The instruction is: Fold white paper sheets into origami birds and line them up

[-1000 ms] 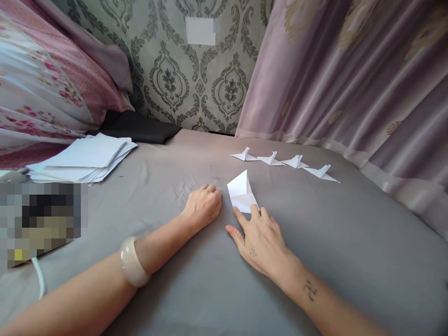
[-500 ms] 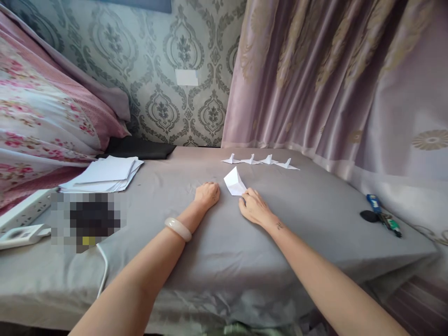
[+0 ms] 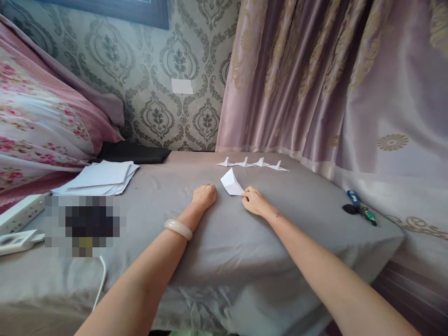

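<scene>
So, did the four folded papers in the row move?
No, neither way: the four folded papers keep their row, its left end still near the lower left corner of the curtain.

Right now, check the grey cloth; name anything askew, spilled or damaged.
At left, the paper stack looks untidy: sheets fanned, edges unaligned. The rightmost bird sits slightly nearer than the other three. No spill or damage shows.
</scene>
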Demonstrator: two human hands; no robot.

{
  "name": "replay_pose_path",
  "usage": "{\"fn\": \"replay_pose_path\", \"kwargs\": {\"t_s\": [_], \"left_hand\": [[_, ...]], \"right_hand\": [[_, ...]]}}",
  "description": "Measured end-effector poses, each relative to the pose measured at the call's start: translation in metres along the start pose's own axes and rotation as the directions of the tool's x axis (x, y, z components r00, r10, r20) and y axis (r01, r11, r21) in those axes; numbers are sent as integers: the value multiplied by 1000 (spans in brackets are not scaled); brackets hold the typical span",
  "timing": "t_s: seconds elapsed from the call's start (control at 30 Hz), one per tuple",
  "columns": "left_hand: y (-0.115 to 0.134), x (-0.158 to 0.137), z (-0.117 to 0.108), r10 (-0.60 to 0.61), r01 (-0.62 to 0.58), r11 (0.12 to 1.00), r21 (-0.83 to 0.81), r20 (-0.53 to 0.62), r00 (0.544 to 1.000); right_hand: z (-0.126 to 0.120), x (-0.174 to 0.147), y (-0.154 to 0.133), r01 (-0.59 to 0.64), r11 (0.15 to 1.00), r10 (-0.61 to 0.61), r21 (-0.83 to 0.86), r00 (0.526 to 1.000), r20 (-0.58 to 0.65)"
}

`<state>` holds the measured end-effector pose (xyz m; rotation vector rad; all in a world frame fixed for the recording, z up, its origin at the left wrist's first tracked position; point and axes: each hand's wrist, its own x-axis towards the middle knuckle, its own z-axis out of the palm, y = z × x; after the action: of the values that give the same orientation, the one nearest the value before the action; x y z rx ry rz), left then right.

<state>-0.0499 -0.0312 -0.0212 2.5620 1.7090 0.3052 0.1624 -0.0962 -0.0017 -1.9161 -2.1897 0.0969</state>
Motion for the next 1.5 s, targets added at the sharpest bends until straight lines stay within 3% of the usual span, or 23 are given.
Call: {"fn": "replay_pose_path", "kwargs": {"t_s": [0.33, 0.63, 0.83, 0.93, 1.03, 1.17, 1.23, 1.37, 1.5], "left_hand": [[3, -4, -6, 19, -18, 999, -28, 10, 1000], [5, -2, -8, -80, 83, 978, -190, 24, 996], [6, -3, -8, -164, 149, 915, -374, -7, 986], [12, 5, -9, -233, 194, 852, -487, -20, 972], [24, 19, -12, -291, 234, 762, -603, 3, 957], [42, 39, -14, -393, 331, 591, -736, 97, 915], [47, 50, -13, -410, 358, 505, -786, 146, 900], [50, 68, -11, -409, 396, 361, -845, 238, 881], [48, 81, -15, -377, 403, 278, -872, 286, 881]], "right_hand": [[-5, 2, 10, 26, 999, -26, 27, 999, 27], [0, 17, 34, 120, 993, -120, 21, 992, 46], [9, 27, 48, 11, 968, -15, 250, 1000, 17], [14, 37, 43, -100, 957, 106, 274, 994, -7], [18, 48, 31, -137, 936, 123, 324, 990, 64], [15, 56, 10, -48, 876, 30, 480, 999, 43], [12, 59, 0, 37, 858, -28, 512, 999, -25], [4, 67, -10, 51, 860, -10, 508, 996, -83], [-1, 79, -9, 38, 854, 6, 519, 997, -82]]}}
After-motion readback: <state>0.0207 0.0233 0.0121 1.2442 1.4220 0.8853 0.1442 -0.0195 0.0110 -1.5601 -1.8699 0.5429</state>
